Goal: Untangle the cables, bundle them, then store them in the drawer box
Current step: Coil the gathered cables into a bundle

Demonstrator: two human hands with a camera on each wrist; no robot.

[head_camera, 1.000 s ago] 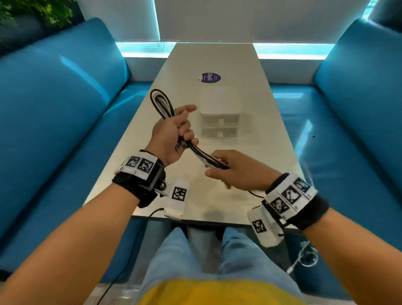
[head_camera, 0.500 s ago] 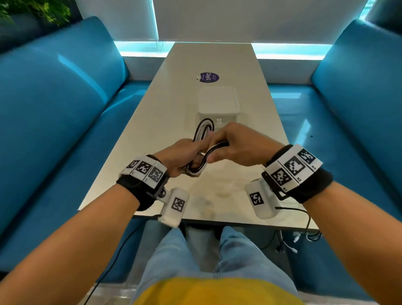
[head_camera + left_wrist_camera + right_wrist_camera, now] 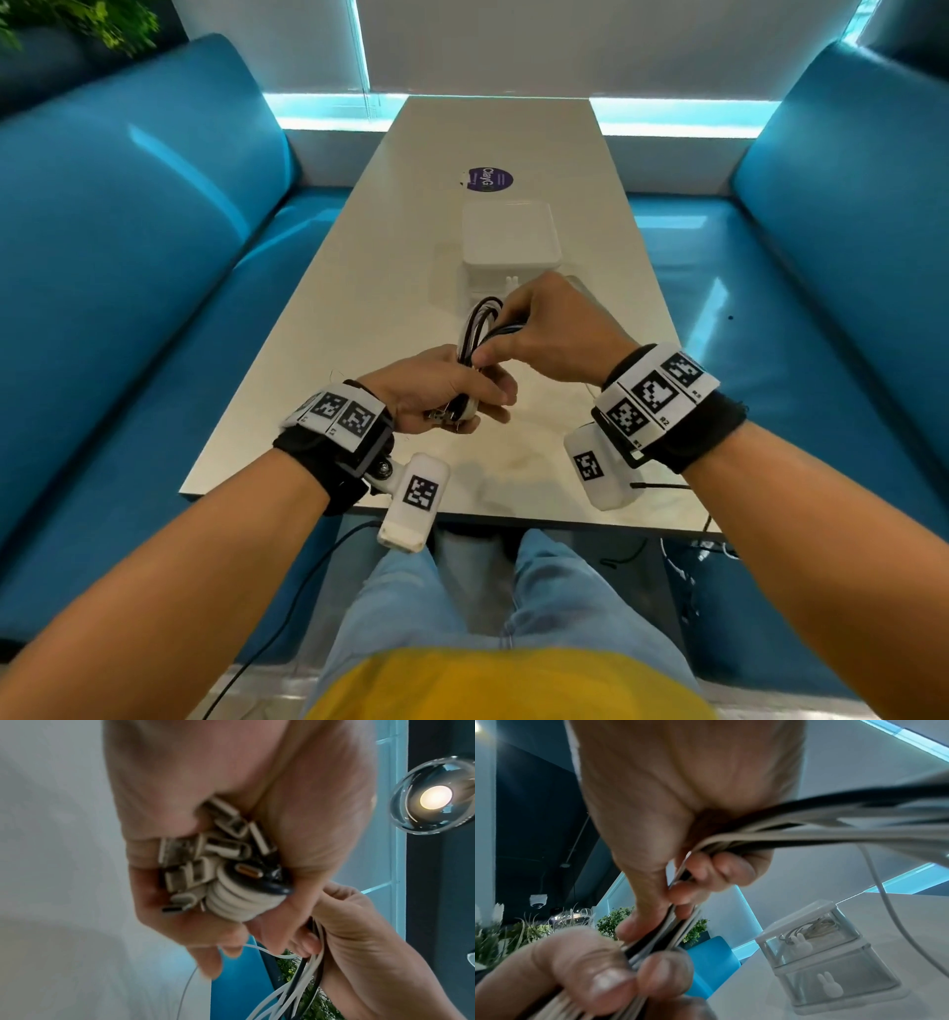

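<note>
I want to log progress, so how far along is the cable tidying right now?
Done: the cables look untangled and gathered into one looped bunch, plug ends together in the left hand.
In hand: the right hand grips the loop, still shaping the bundle; no tie is visible.
Left: securing it and putting it in the drawer box, whose drawers look shut in the right wrist view.

table: runs lengthwise ahead of the person, one sofa to its left, another across on the right.
drawer box: on table, mid-length, beyond both hands; sticker lies behind it.
cables: above near end of table, in front of drawer box, between left hand and right hand.
left hand: nearer and lower; right hand up and to its right, touching.
</note>
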